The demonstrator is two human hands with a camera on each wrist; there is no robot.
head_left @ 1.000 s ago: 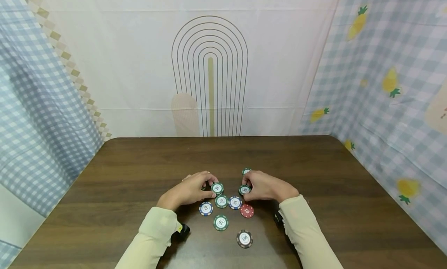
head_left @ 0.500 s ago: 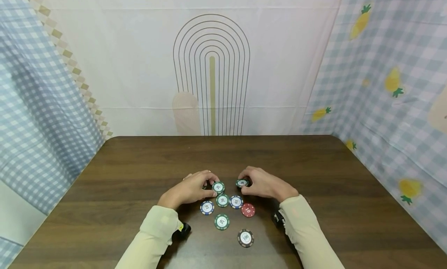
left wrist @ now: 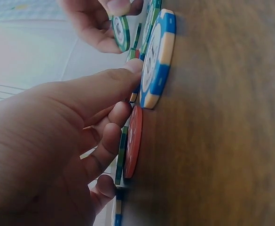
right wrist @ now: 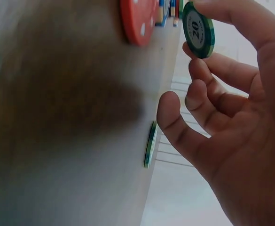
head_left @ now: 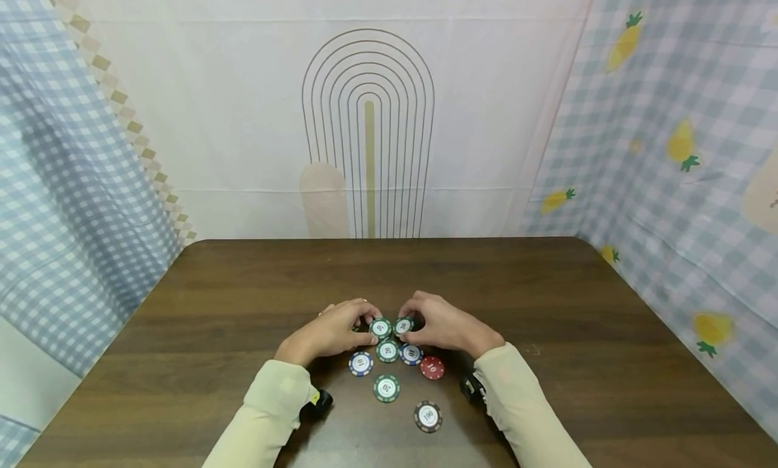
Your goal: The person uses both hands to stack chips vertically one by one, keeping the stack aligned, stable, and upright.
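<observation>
"Which step is in hand?"
"A green 20 chip (right wrist: 199, 30) is being pinched by the right hand (head_left: 440, 323), clear of the table (head_left: 255, 279), seemingly being aligned. Just beside that grip, another green chip (head_left: 380, 329) is being pinched by the left hand (head_left: 337, 329)."
"And next?"
"Gentle lowering is probably being called for; both hands are being angled inward, fingers curled."

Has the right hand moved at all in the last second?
Yes: judged against the red chip, the right hand has moved left, toward the left hand.
</observation>
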